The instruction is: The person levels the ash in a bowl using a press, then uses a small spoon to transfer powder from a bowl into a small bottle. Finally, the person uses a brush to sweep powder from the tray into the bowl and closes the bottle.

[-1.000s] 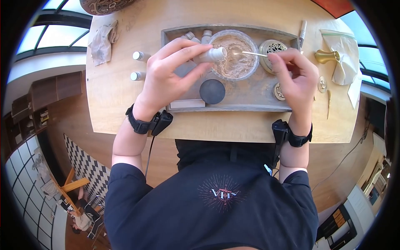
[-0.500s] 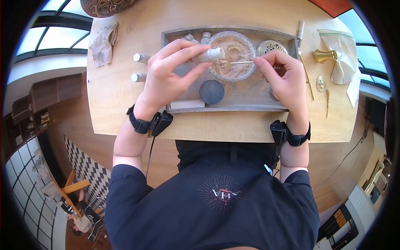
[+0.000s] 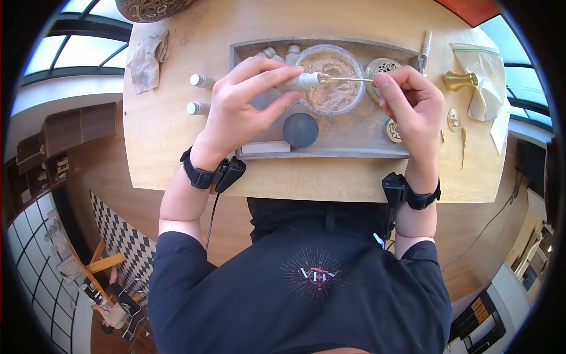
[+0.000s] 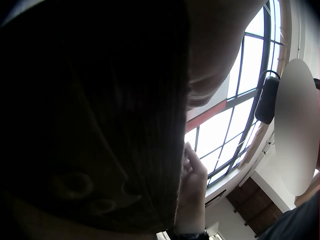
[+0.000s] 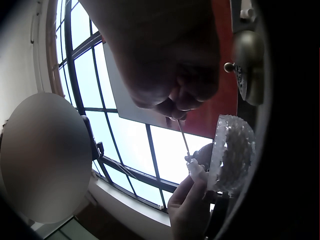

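My left hand [image 3: 239, 103] grips a small white bottle [image 3: 303, 81], tipped on its side with its mouth toward the right. In my right hand [image 3: 415, 103], thumb and fingers pinch the end of a thin metal spoon [image 3: 354, 79]. The spoon's tip is right at the bottle's mouth. Beneath both stands a clear textured bowl [image 3: 339, 112] of light brown powder, overlapped by bottle and spoon in the head view. The right wrist view also shows the spoon [image 5: 184, 137] reaching down to the bottle [image 5: 197, 171] beside the bowl [image 5: 220, 160]. Darkness fills much of the left wrist view.
A grey tray [image 3: 354, 152] holds the bowl, a dark round disc [image 3: 300, 130], a pierced brass lid [image 3: 386, 66] and more bottles. Two capped bottles [image 3: 198, 108] lie left on the table. Right of the tray are a brass vase [image 3: 460, 80] and a thin brass tool [image 3: 464, 147].
The right hand moved left with the spoon, then back right. The spoon's tip went from over the powder to the bottle's mouth. The left hand with the bottle barely shifted.
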Demonstrator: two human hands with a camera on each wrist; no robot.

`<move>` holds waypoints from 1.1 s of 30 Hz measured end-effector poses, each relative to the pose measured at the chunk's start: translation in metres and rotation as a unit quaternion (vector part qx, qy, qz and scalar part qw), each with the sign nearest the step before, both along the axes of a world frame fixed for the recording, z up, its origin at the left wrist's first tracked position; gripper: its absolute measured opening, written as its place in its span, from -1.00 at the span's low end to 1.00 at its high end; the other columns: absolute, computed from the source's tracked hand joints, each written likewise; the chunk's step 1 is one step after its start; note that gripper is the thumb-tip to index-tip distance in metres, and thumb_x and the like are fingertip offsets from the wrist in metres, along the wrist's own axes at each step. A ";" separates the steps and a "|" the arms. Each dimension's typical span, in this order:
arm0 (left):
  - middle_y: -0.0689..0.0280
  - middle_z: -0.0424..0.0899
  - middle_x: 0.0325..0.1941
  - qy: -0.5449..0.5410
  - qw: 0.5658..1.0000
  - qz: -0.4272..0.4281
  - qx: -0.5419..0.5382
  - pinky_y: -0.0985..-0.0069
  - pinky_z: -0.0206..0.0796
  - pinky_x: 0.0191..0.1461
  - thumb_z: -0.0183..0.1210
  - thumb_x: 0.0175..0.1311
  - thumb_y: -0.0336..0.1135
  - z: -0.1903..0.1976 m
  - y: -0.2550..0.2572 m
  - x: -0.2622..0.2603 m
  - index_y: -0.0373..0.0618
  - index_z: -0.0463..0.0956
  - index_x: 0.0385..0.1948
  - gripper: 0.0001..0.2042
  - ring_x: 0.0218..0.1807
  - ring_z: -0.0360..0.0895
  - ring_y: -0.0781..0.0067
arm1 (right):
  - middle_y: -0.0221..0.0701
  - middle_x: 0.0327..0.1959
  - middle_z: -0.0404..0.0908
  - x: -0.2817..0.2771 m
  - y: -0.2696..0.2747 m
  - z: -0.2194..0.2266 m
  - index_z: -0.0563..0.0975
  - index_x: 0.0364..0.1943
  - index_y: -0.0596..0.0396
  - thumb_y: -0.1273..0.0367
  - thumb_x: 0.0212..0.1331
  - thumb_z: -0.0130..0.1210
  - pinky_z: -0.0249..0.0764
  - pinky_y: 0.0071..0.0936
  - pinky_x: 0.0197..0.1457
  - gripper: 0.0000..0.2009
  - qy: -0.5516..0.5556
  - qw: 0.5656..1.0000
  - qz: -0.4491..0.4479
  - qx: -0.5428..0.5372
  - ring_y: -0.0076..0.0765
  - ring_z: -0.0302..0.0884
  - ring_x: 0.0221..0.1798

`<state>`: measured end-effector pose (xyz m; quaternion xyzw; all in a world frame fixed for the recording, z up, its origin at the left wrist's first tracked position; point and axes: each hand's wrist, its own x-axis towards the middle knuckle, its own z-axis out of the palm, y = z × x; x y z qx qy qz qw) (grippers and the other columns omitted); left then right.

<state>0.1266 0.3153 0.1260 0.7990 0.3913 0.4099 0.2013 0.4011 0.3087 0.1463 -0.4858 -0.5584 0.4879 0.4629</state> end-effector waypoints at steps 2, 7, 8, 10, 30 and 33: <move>0.23 0.75 -0.13 0.004 1.000 0.001 0.008 0.45 0.59 -0.09 0.47 0.05 -0.55 0.000 0.000 0.001 -0.09 0.76 -0.04 -0.63 -0.18 0.72 0.32 | -0.58 -0.50 0.59 -0.006 -0.002 -0.001 0.68 -0.31 0.21 0.44 0.34 0.32 0.29 -0.71 -0.41 -0.89 -0.010 1.000 -0.007 0.014 -0.74 0.42 -0.47; 0.23 0.76 -0.14 0.010 1.000 0.004 0.010 0.43 0.58 -0.08 0.48 0.03 -0.55 0.001 0.000 0.002 -0.09 0.76 -0.05 -0.62 -0.15 0.70 0.28 | -0.53 -0.50 0.61 -0.008 0.003 -0.008 0.68 -0.34 0.21 0.53 0.24 0.35 0.29 -0.65 -0.46 -0.95 -0.147 0.954 0.024 0.260 -0.70 0.43 -0.49; 0.23 0.76 -0.14 0.008 1.000 0.003 0.012 0.43 0.58 -0.08 0.48 0.03 -0.55 0.001 0.000 0.002 -0.10 0.76 -0.04 -0.62 -0.16 0.70 0.28 | -0.52 -0.50 0.62 -0.007 0.004 -0.007 0.68 -0.35 0.21 0.54 0.22 0.36 0.29 -0.64 -0.47 -0.95 -0.155 0.942 0.023 0.297 -0.69 0.43 -0.50; 0.23 0.76 -0.14 0.004 1.000 0.005 0.016 0.43 0.58 -0.08 0.49 0.02 -0.54 0.001 0.000 0.002 -0.11 0.76 -0.04 -0.62 -0.16 0.70 0.28 | -0.52 -0.50 0.63 -0.004 0.004 -0.007 0.68 -0.37 0.20 0.55 0.19 0.37 0.28 -0.63 -0.48 -0.94 -0.139 0.937 0.006 0.321 -0.69 0.43 -0.52; 0.25 0.78 -0.14 0.002 1.000 0.011 0.022 0.44 0.58 -0.08 0.50 0.02 -0.54 0.000 0.001 0.000 -0.11 0.76 -0.03 -0.61 -0.17 0.70 0.31 | -0.62 -0.59 0.56 0.009 0.003 -0.011 0.65 -0.41 0.21 0.42 0.29 0.34 0.23 -0.68 -0.46 -0.83 -0.105 0.994 -0.004 0.032 -0.75 0.38 -0.53; 0.24 0.77 -0.13 -0.005 1.000 0.004 0.013 0.44 0.58 -0.08 0.48 0.02 -0.55 -0.001 0.000 0.000 -0.10 0.76 -0.03 -0.61 -0.16 0.70 0.31 | -0.60 -0.53 0.59 0.009 0.003 -0.006 0.67 -0.35 0.22 0.42 0.33 0.33 0.24 -0.71 -0.43 -0.85 -0.036 0.999 -0.023 0.013 -0.75 0.42 -0.49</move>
